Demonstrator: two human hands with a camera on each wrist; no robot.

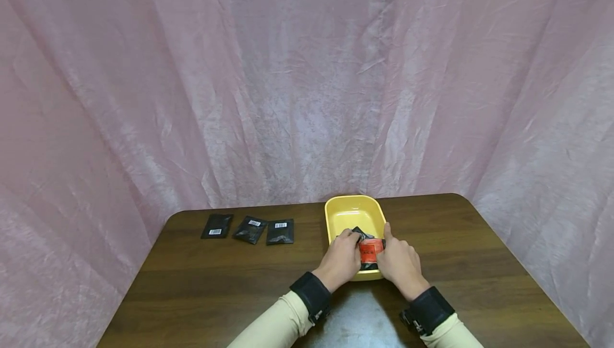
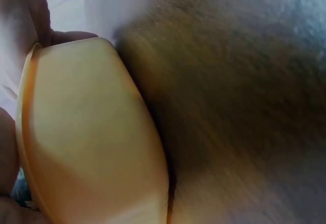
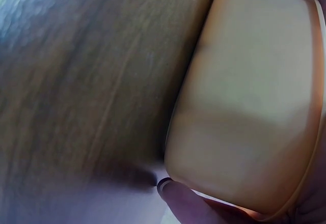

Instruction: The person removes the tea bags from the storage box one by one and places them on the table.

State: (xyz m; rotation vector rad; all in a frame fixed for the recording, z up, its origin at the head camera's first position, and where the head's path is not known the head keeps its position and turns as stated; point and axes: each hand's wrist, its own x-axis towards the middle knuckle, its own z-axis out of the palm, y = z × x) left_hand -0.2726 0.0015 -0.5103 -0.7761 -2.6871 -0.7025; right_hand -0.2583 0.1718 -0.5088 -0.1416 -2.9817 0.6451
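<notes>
Over the near end of a yellow plastic tray, both hands are at a black packet with an orange-red label. The left hand grips the packet's left side with curled fingers. At its right side, the right hand holds it with the thumb, and one finger points away along the tray's right rim. More black wrapping shows just behind the label. In the right wrist view, a fingertip sits beside the lower outer wall of the tray. The left wrist view shows mostly the tray's near wall.
Left of the tray, three flat black packets lie in a row: one far left, one tilted in the middle, one nearer the tray. White barcode labels face up. A brown wooden table carries everything; a pink curtain hangs behind.
</notes>
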